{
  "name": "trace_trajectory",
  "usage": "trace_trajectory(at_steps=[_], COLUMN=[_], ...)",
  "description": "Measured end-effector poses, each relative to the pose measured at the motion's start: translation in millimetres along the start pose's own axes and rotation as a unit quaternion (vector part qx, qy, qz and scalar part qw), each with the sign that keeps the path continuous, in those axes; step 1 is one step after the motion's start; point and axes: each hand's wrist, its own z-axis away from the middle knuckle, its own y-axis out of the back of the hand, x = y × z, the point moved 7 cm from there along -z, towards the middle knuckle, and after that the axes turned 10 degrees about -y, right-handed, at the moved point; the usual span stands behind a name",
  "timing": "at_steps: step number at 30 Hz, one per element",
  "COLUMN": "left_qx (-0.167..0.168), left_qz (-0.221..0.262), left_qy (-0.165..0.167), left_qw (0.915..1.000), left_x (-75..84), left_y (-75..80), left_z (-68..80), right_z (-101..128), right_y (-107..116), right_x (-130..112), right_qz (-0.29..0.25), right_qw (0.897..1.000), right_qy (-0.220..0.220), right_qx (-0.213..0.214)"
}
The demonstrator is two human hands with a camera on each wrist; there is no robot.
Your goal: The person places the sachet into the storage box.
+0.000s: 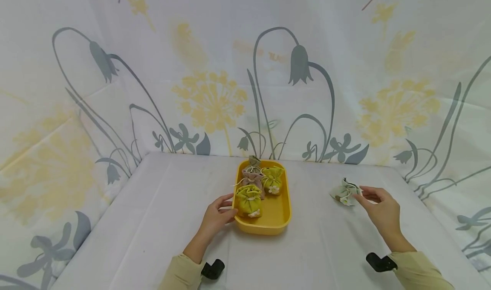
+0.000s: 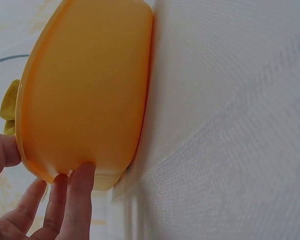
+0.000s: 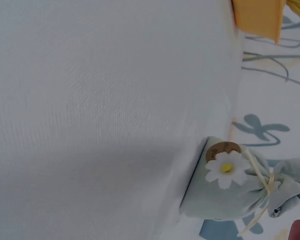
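A yellow plastic basket (image 1: 274, 211) stands on the table and holds several small drawstring pouches. My left hand (image 1: 218, 215) grips its left side, the thumb at the rim and the fingers against the outer wall (image 2: 90, 90). Inside are a yellow-green pouch (image 1: 249, 199) at the front, another yellow-green pouch (image 1: 273, 179) at the right, a mauve pouch (image 1: 252, 180) and a grey-green pouch (image 1: 253, 164). On the right stands a pale green pouch (image 3: 225, 192) with a white daisy. My right hand (image 1: 379, 204) is beside its tied top, fingertips slightly apart from the cloth.
A white cloth covers the table (image 1: 153, 221). Behind it hangs a flower-printed curtain (image 1: 230, 68), which also closes off both sides. Bare tabletop lies between the basket and the pale green pouch.
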Motion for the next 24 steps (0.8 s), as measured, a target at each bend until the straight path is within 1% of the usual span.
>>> trace_trajectory(at_steps=[2, 3, 5, 6, 8, 9, 11, 13, 15, 20, 24], left_qx=[-0.001, -0.001, 0.000, 0.000, 0.001, 0.002, 0.004, 0.005, 0.006, 0.007, 0.006], left_qz=[-0.003, -0.001, 0.005, 0.007, 0.010, 0.010, 0.007, 0.006, 0.005, 0.002, 0.003], left_qy=[0.001, 0.000, 0.002, 0.002, 0.002, 0.001, -0.001, -0.002, -0.002, 0.001, 0.004], left_qw=[1.0000, 1.0000, 1.0000, 1.0000, 0.9999, 0.9999, 1.0000, 1.0000, 1.0000, 1.0000, 1.0000], left_x=[6.5, 4.3, -6.0, -13.1, -23.7, -26.3, -27.7, -27.2, -26.5, -26.9, -27.2], left_y=[-0.4, -0.1, 0.4, 0.8, 1.3, 1.4, 1.3, 1.3, 1.2, 1.2, 1.3], left_z=[1.9, 1.2, -3.1, -6.1, -10.3, -11.2, -11.4, -11.1, -10.8, -10.9, -10.3], right_z=[5, 7, 11, 11, 9, 8, 5, 3, 2, -1, -3], right_y=[8, 11, 16, 16, 12, 10, 5, 0, -3, -6, -6], right_x=[-31, -46, -74, -80, -77, -76, -72, -69, -67, -65, -67], right_qz=[0.000, 0.000, 0.009, 0.018, 0.025, 0.029, 0.034, 0.030, 0.023, 0.008, 0.029], right_qw=[1.000, 1.000, 1.000, 0.999, 0.997, 0.996, 0.993, 0.990, 0.989, 0.988, 0.989], right_qy=[0.000, 0.000, -0.006, -0.012, -0.018, -0.021, -0.028, -0.032, -0.035, -0.046, -0.056], right_qx=[-0.003, -0.009, -0.026, -0.035, -0.066, -0.083, -0.114, -0.135, -0.144, -0.146, -0.137])
